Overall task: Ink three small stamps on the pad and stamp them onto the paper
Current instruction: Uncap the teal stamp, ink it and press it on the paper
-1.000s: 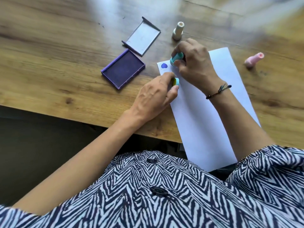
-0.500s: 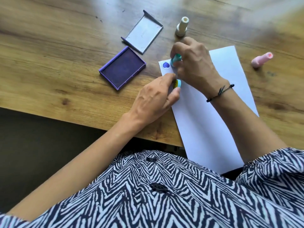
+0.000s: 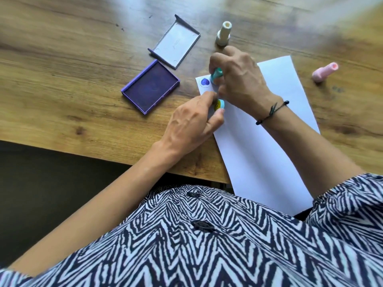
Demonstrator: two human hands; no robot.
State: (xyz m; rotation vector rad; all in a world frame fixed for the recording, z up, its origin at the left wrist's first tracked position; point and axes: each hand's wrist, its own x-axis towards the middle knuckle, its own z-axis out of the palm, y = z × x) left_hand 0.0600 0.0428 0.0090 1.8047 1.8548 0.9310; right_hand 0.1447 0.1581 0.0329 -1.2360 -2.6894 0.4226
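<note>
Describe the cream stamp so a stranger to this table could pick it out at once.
Start at the open purple ink pad on the wooden table; its grey lid lies just beyond it. Right of that lid, past the far edge of the white paper, the cream stamp stands upright. The pink stamp lies on its side, and the teal stamp is in the right hand.

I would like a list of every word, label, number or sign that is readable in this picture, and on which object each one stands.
No text can be quoted.
Grey rectangular plastic lid of the ink pad: one faint line of embossed lettering, too small and blurred to read.
White paper sheet: one purple stamped heart-like mark inside a thin circle, with no letters.
Small round yellow and blue cap in the left hand: a dark pattern, not readable.
</note>
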